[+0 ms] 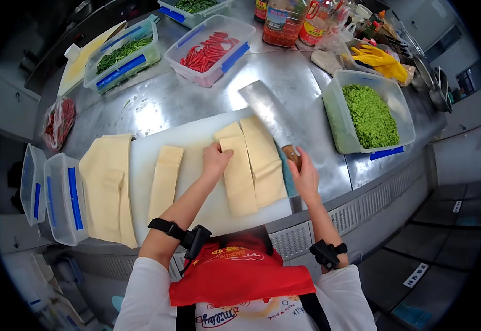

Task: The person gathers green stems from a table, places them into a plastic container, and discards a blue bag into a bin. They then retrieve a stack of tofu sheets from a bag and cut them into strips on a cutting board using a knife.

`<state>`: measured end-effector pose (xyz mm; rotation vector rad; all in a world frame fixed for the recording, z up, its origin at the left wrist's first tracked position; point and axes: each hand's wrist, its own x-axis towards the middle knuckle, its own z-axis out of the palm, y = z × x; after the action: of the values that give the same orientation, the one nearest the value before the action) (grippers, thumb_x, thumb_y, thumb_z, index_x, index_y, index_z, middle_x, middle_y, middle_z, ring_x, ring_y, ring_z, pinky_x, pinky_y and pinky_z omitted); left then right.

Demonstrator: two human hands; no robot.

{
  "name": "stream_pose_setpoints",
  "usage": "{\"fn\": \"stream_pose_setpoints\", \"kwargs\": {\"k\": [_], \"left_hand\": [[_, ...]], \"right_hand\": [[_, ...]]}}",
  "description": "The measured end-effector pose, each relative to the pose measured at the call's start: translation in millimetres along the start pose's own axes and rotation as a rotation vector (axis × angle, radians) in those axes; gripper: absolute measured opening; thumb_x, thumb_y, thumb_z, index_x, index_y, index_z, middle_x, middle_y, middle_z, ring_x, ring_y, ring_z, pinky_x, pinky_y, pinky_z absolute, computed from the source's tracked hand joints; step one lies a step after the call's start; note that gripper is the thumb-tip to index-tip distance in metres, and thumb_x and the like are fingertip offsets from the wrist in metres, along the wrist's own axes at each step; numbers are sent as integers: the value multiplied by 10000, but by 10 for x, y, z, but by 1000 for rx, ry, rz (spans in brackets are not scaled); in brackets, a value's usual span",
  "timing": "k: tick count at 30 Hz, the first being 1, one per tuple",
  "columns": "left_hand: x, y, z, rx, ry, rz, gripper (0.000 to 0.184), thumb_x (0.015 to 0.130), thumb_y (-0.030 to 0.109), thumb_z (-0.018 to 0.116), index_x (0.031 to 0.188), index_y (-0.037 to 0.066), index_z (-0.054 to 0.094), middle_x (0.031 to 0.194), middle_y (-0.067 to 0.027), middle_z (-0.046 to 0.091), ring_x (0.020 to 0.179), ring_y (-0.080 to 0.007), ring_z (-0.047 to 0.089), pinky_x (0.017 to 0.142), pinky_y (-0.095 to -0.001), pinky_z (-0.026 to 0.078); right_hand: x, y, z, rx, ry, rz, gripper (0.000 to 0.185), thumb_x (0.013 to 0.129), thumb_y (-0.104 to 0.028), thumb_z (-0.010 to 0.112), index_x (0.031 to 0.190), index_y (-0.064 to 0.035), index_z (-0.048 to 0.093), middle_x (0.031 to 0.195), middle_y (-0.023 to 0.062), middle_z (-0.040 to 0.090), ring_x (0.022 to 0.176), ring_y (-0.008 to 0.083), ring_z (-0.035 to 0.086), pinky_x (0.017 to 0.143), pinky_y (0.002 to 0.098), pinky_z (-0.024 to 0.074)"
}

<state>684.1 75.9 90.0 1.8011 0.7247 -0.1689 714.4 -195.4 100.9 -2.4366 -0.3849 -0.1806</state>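
Observation:
Pale yellow folded sheets lie on a white cutting board (pixel 196 212). My left hand (pixel 216 161) pinches the upper left edge of a cut strip (pixel 239 176), which lies beside a wider piece (pixel 263 165). In my right hand (pixel 305 175) is the wooden handle of a cleaver (pixel 265 110); its broad blade points up and left, over the board's right end and the steel table. Another strip (pixel 166 174) rests left of my left hand. A larger folded stack (pixel 108 182) with a narrow piece on top covers the board's left end.
On the steel table (pixel 196 105) stand tubs of red chillies (pixel 207 52), green peppers (pixel 122 55) and chopped green vegetable (pixel 368 116). Bottles (pixel 284 25) and yellow gloves (pixel 381 62) are at the back right. Empty tubs (pixel 65 198) and a bag (pixel 58 124) are on the left.

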Motion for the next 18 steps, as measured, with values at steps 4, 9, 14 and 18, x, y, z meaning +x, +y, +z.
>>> {"fn": "stream_pose_setpoints", "kwargs": {"k": [4, 9, 14, 18], "left_hand": [[59, -27, 117, -480, -59, -114, 371, 806, 141, 655, 1121, -17, 537, 1039, -102, 630, 891, -187, 615, 727, -328, 497], [-264, 68, -65, -856, -149, -24, 373, 857, 81, 609, 1210, 42, 497, 1133, -77, 607, 1029, -194, 595, 860, -352, 503], [-880, 19, -565, -973, -199, 65, 439, 850, 84, 631, 1261, 74, 479, 1173, -52, 592, 1081, -185, 571, 913, -349, 476], [-1419, -125, -1115, -1000, -240, 114, 505, 814, 52, 643, 1287, 73, 468, 1195, -66, 589, 1093, -196, 571, 928, -360, 473]], "right_hand": [[119, 256, -112, -87, 32, 85, 375, 866, -260, 616, 1195, -99, 542, 1010, 114, 600, 892, 339, 602, 726, 426, 486], [137, 510, -71, -198, 17, 133, 365, 860, -266, 622, 1189, -123, 552, 1013, 102, 580, 891, 333, 591, 708, 432, 481], [135, 541, -65, -225, -5, 146, 394, 828, -247, 653, 1182, -118, 536, 1045, 110, 544, 931, 336, 559, 731, 434, 471], [182, 649, -10, -348, 110, -150, 382, 802, -186, 667, 1157, -100, 555, 1043, 137, 530, 924, 324, 550, 753, 400, 465]]}}
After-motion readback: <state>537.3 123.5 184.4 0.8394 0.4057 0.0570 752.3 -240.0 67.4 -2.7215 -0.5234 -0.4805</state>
